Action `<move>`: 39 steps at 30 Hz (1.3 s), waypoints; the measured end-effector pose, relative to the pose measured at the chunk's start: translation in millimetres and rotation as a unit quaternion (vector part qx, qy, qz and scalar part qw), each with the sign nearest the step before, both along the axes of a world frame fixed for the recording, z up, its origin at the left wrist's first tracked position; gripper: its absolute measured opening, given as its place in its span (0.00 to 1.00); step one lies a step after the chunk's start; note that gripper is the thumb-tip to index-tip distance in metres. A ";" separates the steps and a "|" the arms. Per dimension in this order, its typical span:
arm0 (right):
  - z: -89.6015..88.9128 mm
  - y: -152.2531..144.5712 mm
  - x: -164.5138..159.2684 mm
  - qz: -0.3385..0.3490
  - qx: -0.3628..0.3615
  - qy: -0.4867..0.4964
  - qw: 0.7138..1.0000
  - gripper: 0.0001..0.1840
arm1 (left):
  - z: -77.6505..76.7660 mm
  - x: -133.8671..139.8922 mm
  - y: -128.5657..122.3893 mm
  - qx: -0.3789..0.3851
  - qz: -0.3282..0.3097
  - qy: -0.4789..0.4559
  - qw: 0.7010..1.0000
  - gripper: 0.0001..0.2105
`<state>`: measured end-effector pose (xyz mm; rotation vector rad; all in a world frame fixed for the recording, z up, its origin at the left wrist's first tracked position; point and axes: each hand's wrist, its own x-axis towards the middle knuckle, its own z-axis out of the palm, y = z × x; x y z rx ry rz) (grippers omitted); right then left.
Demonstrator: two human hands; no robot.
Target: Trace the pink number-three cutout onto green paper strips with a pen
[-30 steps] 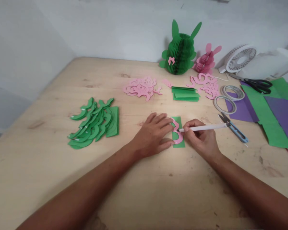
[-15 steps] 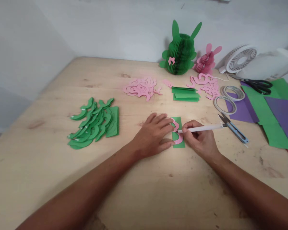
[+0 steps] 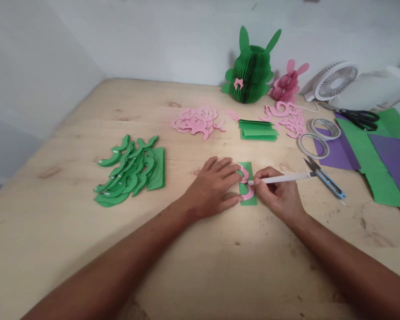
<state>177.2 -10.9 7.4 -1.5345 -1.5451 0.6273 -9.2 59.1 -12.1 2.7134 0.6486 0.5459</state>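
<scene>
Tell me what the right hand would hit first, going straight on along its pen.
Most likely the left hand, just across the pink cutout at the tip of the pen; exact depth is unclear.

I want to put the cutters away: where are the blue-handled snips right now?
In the head view, the blue-handled snips lie on the table to the right of the right hand, just below the nearer tape roll.

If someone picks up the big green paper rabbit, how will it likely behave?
The green paper rabbit is probably light, being folded paper. Its open pleats would likely squash when gripped, and its thin ears could bend.
</scene>
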 end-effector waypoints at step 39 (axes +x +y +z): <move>0.7 -2.7 2.5 -0.015 -0.023 -0.020 0.999 0.05 | -0.3 -0.5 -0.1 -0.002 0.002 0.000 1.000 0.15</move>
